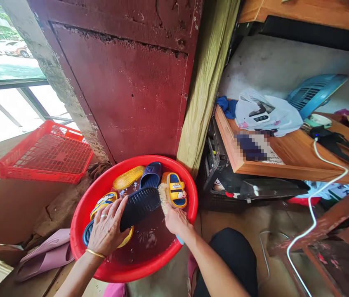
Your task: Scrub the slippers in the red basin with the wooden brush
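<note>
In the red basin [189, 206] on the floor, the left hand [108, 227] has its grip clamped on a dark blue slipper [140, 205] held over the water. The right hand [177, 220] grips a scrubbing brush [163, 197], its bristles against the slipper's end. Yellow slippers [177, 189] lie near the basin's far rim.

Left hand [108, 227] palm down, fingers [119, 205] curled gripping; right hand [176, 220] clenched, forearm angled in.
</note>
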The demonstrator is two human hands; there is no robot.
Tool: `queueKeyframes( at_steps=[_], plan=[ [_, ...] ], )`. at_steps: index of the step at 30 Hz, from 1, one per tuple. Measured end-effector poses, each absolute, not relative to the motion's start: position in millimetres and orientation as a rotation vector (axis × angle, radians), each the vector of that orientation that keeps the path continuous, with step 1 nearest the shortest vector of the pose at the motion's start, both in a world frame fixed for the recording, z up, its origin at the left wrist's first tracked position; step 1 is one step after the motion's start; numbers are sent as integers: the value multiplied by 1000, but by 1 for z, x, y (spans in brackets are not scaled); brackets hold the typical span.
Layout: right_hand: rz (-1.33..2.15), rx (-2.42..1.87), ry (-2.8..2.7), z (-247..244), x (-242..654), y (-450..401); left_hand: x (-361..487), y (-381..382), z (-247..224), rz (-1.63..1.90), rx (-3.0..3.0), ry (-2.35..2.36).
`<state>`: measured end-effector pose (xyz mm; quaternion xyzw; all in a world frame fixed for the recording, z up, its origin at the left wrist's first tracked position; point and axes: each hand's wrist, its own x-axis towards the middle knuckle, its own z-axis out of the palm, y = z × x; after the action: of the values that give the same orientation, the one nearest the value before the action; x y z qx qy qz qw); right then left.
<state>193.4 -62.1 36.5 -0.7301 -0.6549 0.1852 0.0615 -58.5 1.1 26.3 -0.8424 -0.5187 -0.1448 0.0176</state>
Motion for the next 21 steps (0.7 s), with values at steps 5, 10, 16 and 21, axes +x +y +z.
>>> queueKeyframes(
  at_steps=[5, 10, 16, 21],
  plan=[
    [642, -2242, -1964, 29, 202, -59, -54, 1, 20, -419, -2550, -1838],
    [616, -2297, -1955, 20, 195, -63, -46, 7, 9, -261, -2527, -2072],
    [706, -2286, -1969, 14, 201, -55, -46, 14, -6, -125, -2552, -2106],
    [770, -2233, -1850, 11, 199, -53, -47, 17, -16, -169, -2629, -2150]
  ],
)
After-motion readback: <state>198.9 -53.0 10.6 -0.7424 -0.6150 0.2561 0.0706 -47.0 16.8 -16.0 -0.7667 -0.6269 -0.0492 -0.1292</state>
